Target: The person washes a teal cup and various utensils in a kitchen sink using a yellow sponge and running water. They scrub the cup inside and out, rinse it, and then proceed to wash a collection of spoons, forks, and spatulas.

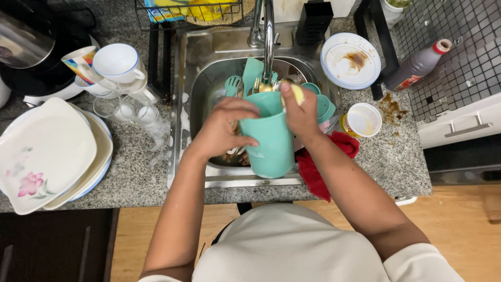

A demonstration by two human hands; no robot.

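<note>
Teal plastic is filling the middle of the view — a tall cup (271,137) is being held over the front edge of the steel sink (204,83). The left hand (222,130) is wrapping its fingers around the cup's side, closed firmly on it. The right hand (300,112) is bending over the cup's rim, its fingers pinched on a yellow sponge (297,94) that is pressing at the rim. Behind the cup, under the tap (267,42), more teal pieces and some cutlery are lying in the sink, though they are too crowded to tell apart. A red cloth (318,167) is hanging over the front edge of the granite counter (141,162), just right of the sink. Near it a small open tub (362,120) is sitting on the counter, and a stained white plate (350,60) is resting at the sink's back right corner — a dark bottle (417,65) is lying beside it. On the left end of the counter, white square plates (44,154) are sitting stacked, with white mugs (117,62) behind them.
</note>
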